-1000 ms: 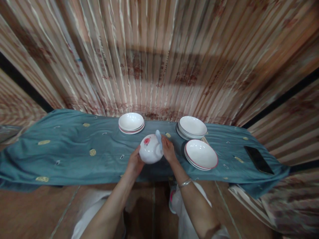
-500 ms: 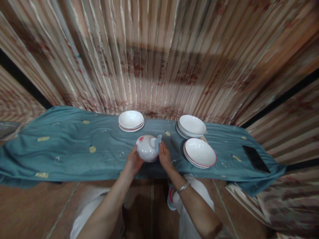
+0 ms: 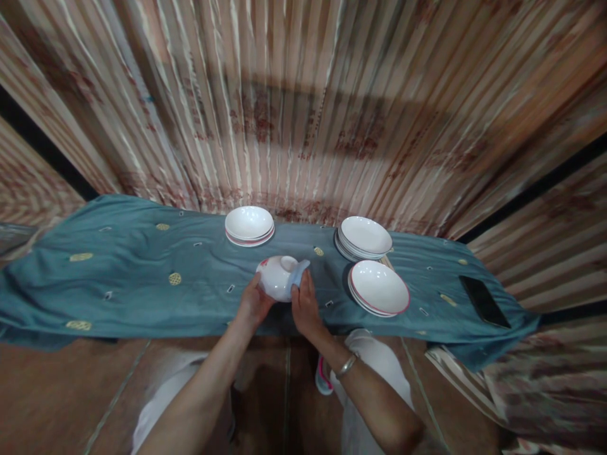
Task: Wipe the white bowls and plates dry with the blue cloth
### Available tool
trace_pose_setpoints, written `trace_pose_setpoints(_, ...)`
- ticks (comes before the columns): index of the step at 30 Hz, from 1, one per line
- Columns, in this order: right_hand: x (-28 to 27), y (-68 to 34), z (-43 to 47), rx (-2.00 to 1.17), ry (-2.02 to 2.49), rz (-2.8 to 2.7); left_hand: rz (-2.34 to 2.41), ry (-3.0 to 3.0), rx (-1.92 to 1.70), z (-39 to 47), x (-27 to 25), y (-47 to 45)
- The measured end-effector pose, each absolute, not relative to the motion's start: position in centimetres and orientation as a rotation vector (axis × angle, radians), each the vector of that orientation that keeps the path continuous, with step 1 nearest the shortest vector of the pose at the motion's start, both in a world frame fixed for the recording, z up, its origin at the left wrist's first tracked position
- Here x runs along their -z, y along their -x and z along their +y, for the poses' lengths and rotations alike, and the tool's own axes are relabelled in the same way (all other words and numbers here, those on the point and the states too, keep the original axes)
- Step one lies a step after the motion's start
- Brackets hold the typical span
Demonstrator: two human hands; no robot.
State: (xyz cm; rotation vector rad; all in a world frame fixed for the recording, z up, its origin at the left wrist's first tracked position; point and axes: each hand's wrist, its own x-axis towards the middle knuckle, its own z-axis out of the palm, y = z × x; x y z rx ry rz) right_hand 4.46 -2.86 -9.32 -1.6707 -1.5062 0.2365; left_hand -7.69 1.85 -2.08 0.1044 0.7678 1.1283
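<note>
A white bowl point(image 3: 275, 282) with a red flower print is held over the table's front edge, tilted so that its underside and foot ring face up. My left hand point(image 3: 255, 304) grips its left side, fingers closed around the rim. A pale blue cloth point(image 3: 298, 273) lies against the bowl's right side. My right hand point(image 3: 306, 306) has its fingers closed on this cloth and presses it to the bowl. What the fingers do under the bowl is hidden.
Stacked white dishes point(image 3: 249, 222) stand at the back left. Right of the hands are a dark-rimmed stack point(image 3: 366, 235) and a red-rimmed stack point(image 3: 379, 287). A black phone point(image 3: 484, 301) lies far right on the green tablecloth point(image 3: 137, 272). Pleated curtains point(image 3: 294, 126) hang behind.
The bowl has tipped a little, showing its foot ring more from the side. My right hand has shifted slightly left and down with the cloth along the bowl's side.
</note>
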Motion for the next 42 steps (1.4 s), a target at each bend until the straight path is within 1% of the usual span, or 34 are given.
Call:
trace_pose_setpoints(11,9.1,-3.6,-5.0,-0.064,1.604,-1.800,0.783,-0.114,-1.114,1.8,1.1,7.6)
trace_pose_setpoints(15,8.7,-3.3,-5.2,0.014,1.566,-1.942,0.713,-0.114,-1.133,2.0,1.4,7.7)
trace_pose_setpoints(21,7.3,-3.3,-5.1,0.144,1.488,-2.100,0.741,-0.125,-1.101,2.2,2.3,7.9)
trace_pose_setpoints(25,6.0,-3.3,-4.7,0.163,1.418,-2.168,0.757,-0.115,-1.103,2.1,2.3,7.9)
trace_pose_setpoints(30,4.0,-3.1,-3.9,0.148,1.320,-2.212,0.801,-0.063,-1.121,1.6,1.1,7.5)
trace_pose_setpoints(36,2.3,-2.4,-2.8,0.093,1.369,-2.177,0.803,-0.077,-1.223,1.4,0.9,7.2)
trace_pose_setpoints(42,1.1,-1.6,-1.3,0.064,1.462,-2.127,0.726,-0.144,-1.246,1.0,0.5,6.7)
